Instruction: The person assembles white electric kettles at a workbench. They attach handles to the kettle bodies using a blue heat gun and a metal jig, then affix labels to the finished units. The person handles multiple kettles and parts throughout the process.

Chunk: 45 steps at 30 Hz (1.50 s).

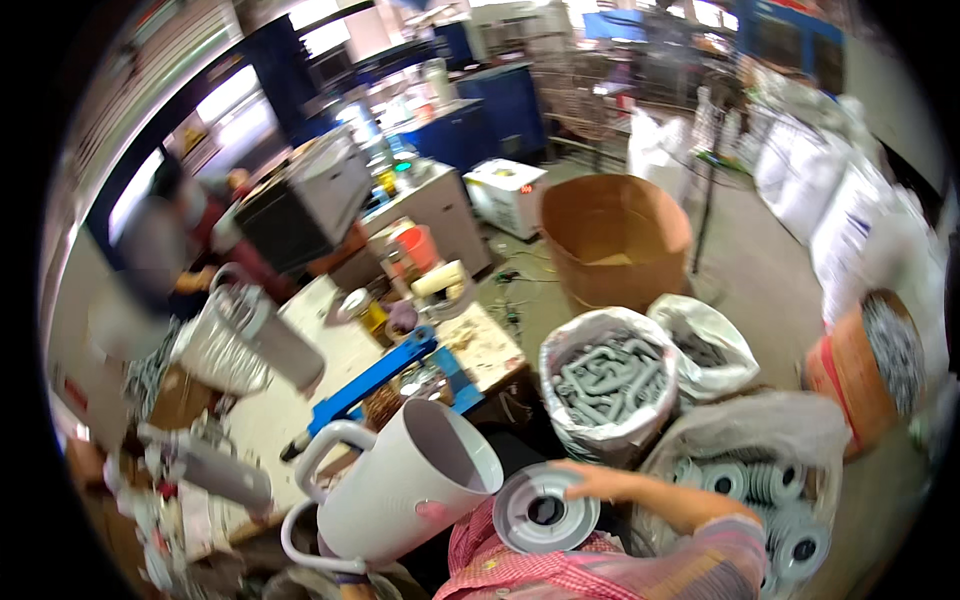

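A large light-grey plastic jug (385, 500), with two loop handles and a pink smudge low on its side, is tilted in front of me with its open mouth to the upper right. My left hand is under its lower end; only the wrist (352, 580) shows and the fingers are hidden behind the jug. My right hand (592, 484) grips the rim of a round grey plastic disc (515, 510) with a black centre. The disc is close to the jug's mouth, apart from it, above my pink checked clothing (540, 575).
A cluttered white table (245, 425) bears a blue tool arm (375, 375) and other grey jugs (265, 335). Bags of grey bent parts (612, 385) and ribbed round parts (790, 500) stand at right, before a large brown drum (615, 245). A blurred person (160, 245) is at far left.
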Each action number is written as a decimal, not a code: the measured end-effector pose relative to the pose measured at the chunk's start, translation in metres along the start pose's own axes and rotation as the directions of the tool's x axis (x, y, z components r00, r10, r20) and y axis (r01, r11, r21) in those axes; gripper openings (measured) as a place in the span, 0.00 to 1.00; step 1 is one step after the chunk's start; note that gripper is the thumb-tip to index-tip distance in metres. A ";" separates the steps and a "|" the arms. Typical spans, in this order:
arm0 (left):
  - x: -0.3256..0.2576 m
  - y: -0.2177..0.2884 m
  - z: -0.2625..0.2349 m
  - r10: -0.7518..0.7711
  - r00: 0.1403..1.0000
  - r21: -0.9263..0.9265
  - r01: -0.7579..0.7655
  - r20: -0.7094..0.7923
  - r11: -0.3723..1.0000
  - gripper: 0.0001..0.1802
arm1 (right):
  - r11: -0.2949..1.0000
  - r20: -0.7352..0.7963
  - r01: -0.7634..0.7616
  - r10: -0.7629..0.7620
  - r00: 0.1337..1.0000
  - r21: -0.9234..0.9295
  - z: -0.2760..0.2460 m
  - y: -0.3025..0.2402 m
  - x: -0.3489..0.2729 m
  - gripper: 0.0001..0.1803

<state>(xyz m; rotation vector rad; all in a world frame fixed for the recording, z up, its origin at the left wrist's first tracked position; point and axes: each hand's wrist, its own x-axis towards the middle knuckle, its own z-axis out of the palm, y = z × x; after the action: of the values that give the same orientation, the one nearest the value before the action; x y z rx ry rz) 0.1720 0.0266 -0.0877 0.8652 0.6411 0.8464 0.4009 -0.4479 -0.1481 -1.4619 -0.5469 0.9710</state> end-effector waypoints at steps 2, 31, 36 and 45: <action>-0.011 0.005 -0.025 0.017 1.000 -0.069 -0.018 -0.011 0.997 0.20 | 0.635 0.123 0.375 -0.404 0.906 -0.676 0.016 0.022 0.000 0.29; -0.073 0.055 -0.086 -0.205 0.978 -0.057 0.208 0.047 0.977 0.20 | 0.379 0.227 0.869 -0.859 0.458 -0.319 0.117 -0.163 0.118 0.49; -0.093 0.088 -0.057 0.299 0.954 0.579 -0.238 -0.009 0.780 0.21 | 0.467 0.059 0.867 -0.874 0.483 -0.174 0.125 -0.155 0.154 0.53; -0.116 0.140 -0.020 0.767 0.555 0.942 -0.265 0.322 -0.204 0.18 | 0.864 0.382 0.069 -0.290 0.877 0.498 0.167 -0.193 0.235 0.49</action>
<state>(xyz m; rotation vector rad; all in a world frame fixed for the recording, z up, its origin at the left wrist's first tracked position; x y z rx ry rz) 0.0442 -0.0108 0.0383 2.5165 1.2996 1.4426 0.4304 -0.1335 -0.0038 -0.7277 -0.7085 1.1936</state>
